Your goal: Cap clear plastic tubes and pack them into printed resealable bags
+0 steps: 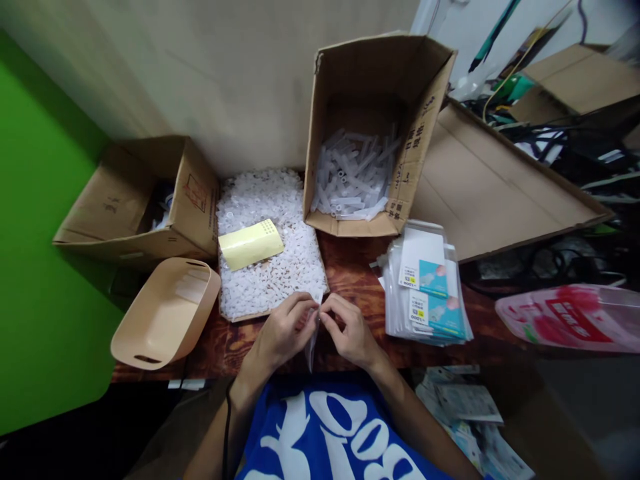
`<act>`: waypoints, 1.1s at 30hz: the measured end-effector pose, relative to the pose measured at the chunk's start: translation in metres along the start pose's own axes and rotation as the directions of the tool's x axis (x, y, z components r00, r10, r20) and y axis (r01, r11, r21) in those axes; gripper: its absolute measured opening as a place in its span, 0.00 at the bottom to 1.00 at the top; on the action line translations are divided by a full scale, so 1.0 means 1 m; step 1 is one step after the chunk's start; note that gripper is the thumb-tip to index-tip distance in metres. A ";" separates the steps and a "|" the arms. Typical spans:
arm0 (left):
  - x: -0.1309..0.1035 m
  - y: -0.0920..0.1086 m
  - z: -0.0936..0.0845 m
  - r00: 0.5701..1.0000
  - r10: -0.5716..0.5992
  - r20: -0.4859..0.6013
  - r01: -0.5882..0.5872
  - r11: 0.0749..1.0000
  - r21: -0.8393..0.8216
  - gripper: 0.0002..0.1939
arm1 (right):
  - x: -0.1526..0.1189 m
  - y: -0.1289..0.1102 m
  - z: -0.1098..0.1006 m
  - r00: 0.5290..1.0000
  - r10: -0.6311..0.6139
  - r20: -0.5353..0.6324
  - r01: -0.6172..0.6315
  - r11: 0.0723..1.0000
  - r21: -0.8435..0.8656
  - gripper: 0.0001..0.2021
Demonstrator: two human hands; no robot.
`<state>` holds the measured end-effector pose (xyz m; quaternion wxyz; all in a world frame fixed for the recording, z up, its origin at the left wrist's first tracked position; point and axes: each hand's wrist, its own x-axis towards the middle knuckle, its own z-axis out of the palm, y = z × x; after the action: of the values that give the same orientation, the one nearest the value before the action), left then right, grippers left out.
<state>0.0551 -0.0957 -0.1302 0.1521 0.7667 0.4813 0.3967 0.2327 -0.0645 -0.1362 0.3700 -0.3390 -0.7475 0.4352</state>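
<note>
Near the table's front edge, my left hand (291, 328) and my right hand (349, 328) meet, fingers bent, at a thin clear plastic bag (311, 350) seen nearly edge-on. Both hands pinch its upper part, and its lower end hangs toward my blue shirt. Just behind my hands lies a wide shallow box of small white pieces (295, 280), with a yellow sticker sheet (251, 245) on top. To the right of my right hand is a stack of clear packets with blue and white cards (427, 293).
A beige plastic basket (143, 310) stands at the left, before an open cardboard box (193, 200). A taller carton (425, 147) at the back holds translucent tubes (355, 177). A pink package (575, 317) lies far right. More packets (470, 403) sit below the table edge.
</note>
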 end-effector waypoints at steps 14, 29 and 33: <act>-0.002 0.007 0.002 0.986 -0.150 -0.071 0.146 0.988 -0.054 0.03 | 0.002 -0.003 0.003 0.999 -0.021 0.025 0.021 1.000 -0.008 0.07; -0.009 0.004 0.013 0.983 -0.115 -0.143 0.109 0.993 -0.050 0.06 | 0.001 -0.002 0.007 0.999 0.040 -0.036 -0.039 0.999 0.038 0.08; -0.006 0.003 0.009 0.985 -0.127 -0.116 0.127 0.992 -0.006 0.04 | 0.004 -0.002 0.010 0.990 0.135 -0.037 -0.132 0.988 0.084 0.09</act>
<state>0.0623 -0.1010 -0.1372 0.1484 0.7100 0.5376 0.4299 0.2217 -0.0659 -0.1373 0.3696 -0.3821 -0.6966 0.4818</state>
